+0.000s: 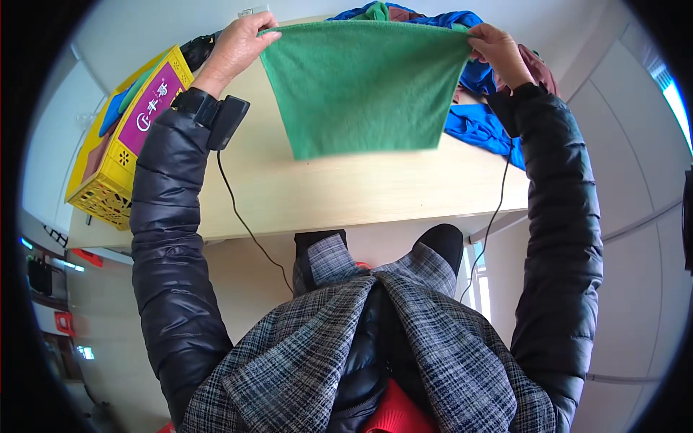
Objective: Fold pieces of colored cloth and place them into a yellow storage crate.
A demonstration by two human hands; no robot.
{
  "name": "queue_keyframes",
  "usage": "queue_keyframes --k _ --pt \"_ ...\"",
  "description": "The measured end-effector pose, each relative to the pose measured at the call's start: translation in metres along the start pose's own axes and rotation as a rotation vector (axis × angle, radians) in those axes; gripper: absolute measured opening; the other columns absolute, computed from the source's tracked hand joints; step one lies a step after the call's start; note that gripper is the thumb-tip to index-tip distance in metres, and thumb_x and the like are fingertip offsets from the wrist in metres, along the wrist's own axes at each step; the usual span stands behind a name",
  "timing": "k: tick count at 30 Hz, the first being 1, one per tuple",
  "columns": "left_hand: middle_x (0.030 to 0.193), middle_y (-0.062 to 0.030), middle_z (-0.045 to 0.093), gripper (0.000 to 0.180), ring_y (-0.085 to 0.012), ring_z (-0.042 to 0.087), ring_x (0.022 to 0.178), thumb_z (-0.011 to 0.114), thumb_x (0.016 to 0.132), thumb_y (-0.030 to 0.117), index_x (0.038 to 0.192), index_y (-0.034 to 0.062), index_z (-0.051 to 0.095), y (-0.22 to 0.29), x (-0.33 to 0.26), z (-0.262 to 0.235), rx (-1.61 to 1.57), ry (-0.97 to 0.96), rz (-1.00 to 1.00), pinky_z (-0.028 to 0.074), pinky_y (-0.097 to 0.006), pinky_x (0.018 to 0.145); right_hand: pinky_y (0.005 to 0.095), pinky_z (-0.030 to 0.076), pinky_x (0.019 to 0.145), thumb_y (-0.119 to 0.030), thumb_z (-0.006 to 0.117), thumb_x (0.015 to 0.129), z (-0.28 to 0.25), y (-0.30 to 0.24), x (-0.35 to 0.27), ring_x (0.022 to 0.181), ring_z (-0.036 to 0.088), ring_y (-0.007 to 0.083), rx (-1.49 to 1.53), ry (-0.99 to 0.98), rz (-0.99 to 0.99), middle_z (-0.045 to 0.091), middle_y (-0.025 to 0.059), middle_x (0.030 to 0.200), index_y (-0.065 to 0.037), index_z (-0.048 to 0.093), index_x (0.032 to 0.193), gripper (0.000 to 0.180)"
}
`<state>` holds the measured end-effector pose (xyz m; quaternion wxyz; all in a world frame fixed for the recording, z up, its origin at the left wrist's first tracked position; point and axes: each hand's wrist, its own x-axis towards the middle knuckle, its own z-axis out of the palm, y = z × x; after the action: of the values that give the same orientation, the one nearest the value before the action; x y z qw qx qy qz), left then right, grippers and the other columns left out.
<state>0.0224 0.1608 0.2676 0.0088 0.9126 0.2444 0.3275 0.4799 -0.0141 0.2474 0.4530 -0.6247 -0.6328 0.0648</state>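
Both top corners of a green cloth (364,86) are gripped, one in each hand. The left hand (242,43) pinches the left corner between its thumb and fingers (258,22); the right hand (499,52) pinches the right corner in the same way, its fingers curled and pressed on the edge. The cloth hangs spread between them, its top edge nearly straight, its lower edge slightly blurred and narrower than the top. It hangs in front of the pale worktop (346,195); whether the lower edge touches the surface cannot be told.

Behind the cloth and to its right lies a loose pile (480,133) of blue, brown and green fabric, partly hidden by the cloth and the right hand. At the left end of the worktop stands a yellow crate (94,189) with a purple panel (151,107) on its side and blue, green and brown fabric inside. Something black (198,52) sits just behind the crate, its kind unclear.

The person wears dark padded sleeves (170,245) and a grey checked coat (289,361). At each wrist is a black device, with a thin cable (240,216) hanging from the left one and another from the right.
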Motion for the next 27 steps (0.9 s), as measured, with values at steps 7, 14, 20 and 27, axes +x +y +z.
queue_keyframes --k 7,14,20,27 --pt "0.089 -0.0133 0.06 0.016 -0.0332 0.062 0.085 0.067 0.087 0.014 0.096 0.004 0.059 0.015 -0.042 0.02 0.088 0.249 0.19 0.05 -0.039 0.074 0.025 0.05 0.066 -0.006 0.066 0.092 0.027 0.016 -0.036 0.08 0.063 0.0084 -0.149 0.15 -0.348 0.066 0.0018 0.087 -0.003 0.066 0.102 0.01" --pt "0.09 -0.0103 0.058 0.011 -0.0306 0.057 0.089 0.067 0.078 0.006 0.085 0.0046 0.06 0.029 -0.198 0.124 0.064 -0.126 0.148 0.048 -0.041 0.079 0.0356 0.053 0.073 -0.002 0.066 0.083 0.122 0.057 -0.203 0.083 0.065 0.0315 -0.257 -0.152 -0.133 0.065 0.012 0.092 -0.004 0.063 0.091 0.009" --pt "0.092 -0.0105 0.059 0.016 -0.0308 0.058 0.092 0.07 0.073 0.0 0.086 0.0029 0.06 0.058 -0.249 0.132 -0.046 -0.189 0.03 0.048 -0.041 0.079 0.0403 0.053 0.079 -0.005 0.065 0.083 0.132 0.041 -0.258 0.093 0.064 0.0321 -0.352 -0.18 -0.152 0.065 0.0099 0.098 -0.006 0.063 0.09 0.008" --pt "0.093 -0.0104 0.059 0.017 -0.0308 0.058 0.091 0.071 0.073 0.001 0.087 0.003 0.061 0.064 -0.259 0.12 -0.022 -0.234 0.061 0.048 -0.04 0.079 0.0407 0.054 0.082 -0.005 0.069 0.081 0.125 0.019 -0.277 0.097 0.063 0.0326 -0.413 -0.242 -0.197 0.065 0.0104 0.102 -0.004 0.063 0.089 0.01"
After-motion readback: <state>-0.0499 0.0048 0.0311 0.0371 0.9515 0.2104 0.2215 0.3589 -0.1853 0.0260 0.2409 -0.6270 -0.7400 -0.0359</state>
